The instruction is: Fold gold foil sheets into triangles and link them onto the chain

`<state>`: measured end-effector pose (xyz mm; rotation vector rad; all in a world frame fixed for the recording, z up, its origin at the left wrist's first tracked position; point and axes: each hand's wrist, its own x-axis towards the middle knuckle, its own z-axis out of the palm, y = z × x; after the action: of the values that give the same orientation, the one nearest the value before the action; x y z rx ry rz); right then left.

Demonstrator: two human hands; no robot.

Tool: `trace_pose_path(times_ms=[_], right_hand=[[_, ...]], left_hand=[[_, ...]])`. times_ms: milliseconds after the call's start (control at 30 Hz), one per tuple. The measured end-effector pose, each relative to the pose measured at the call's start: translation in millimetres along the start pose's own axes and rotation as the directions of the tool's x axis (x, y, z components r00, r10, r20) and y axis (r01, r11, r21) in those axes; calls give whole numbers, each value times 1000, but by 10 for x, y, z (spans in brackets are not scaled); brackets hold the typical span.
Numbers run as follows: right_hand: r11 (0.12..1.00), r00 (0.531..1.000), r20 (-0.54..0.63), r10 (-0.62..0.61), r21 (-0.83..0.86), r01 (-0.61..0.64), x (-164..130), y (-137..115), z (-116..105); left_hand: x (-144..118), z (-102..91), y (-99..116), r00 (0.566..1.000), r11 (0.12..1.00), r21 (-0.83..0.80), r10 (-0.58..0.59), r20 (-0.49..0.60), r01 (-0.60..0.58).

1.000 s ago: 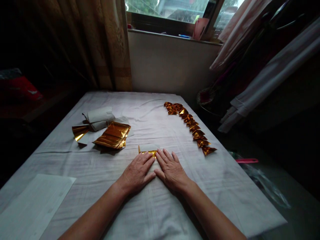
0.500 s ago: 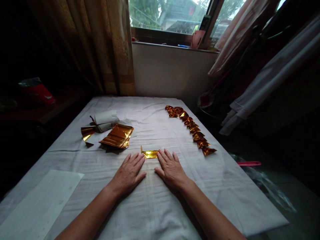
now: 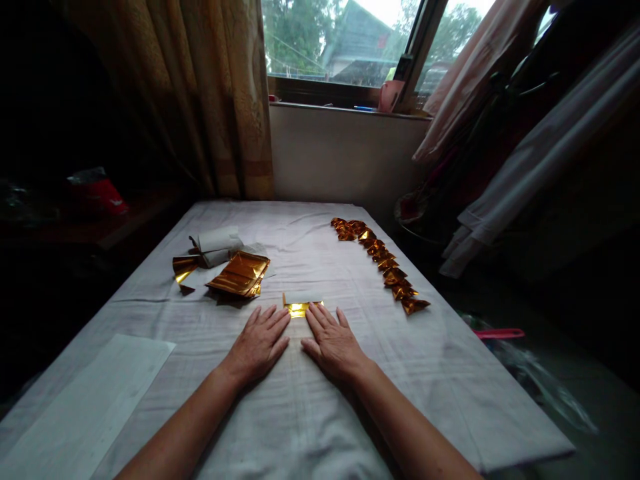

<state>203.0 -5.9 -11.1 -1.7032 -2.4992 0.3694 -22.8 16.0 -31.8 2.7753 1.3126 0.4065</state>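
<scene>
A partly folded sheet of gold foil paper [image 3: 297,310] lies flat in front of me, its pale backing showing along the far side. My left hand [image 3: 257,340] rests flat, palm down, with its fingertips at the left end of the gold strip. On the right part of the strip, the fingers of my right hand [image 3: 333,337] lie flat and cover some of it. Both hands have their fingers stretched out, and neither grips anything. Beyond my left hand sits a stack of gold foil sheets [image 3: 240,274].
Folded gold foil pieces [image 3: 384,257] run in a row along the table's right side. Crumpled grey-white paper [image 3: 217,243] and a curled foil scrap [image 3: 184,268] lie at the far left. A white sheet [image 3: 95,407] covers the near left of the cloth-covered table [image 3: 440,387].
My right hand has slid left along the gold strip, closer to my left hand. My left hand stays nearly in place. The view has tilted slightly upward.
</scene>
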Motion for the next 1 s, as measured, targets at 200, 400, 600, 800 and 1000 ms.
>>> trace_pose_path(times_ms=[200, 400, 600, 800, 1000], right_hand=[[996, 996, 2, 88, -16, -88, -88, 97, -29], [996, 996, 14, 87, -13, -87, -81, 66, -46], [997, 997, 13, 81, 1, -81, -98, 60, -78], [996, 996, 16, 84, -4, -84, -96, 63, -73], [996, 996, 12, 91, -4, -91, -89, 65, -57]], left_hand=[[27, -54, 20, 1000, 1000, 20, -13, -15, 13], [222, -220, 275, 993, 998, 61, -4, -116, 11], [409, -72, 461, 999, 998, 40, 46, -10, -45], [231, -11, 279, 997, 998, 59, -21, 74, 17], [16, -47, 27, 992, 992, 99, -92, 85, 84]])
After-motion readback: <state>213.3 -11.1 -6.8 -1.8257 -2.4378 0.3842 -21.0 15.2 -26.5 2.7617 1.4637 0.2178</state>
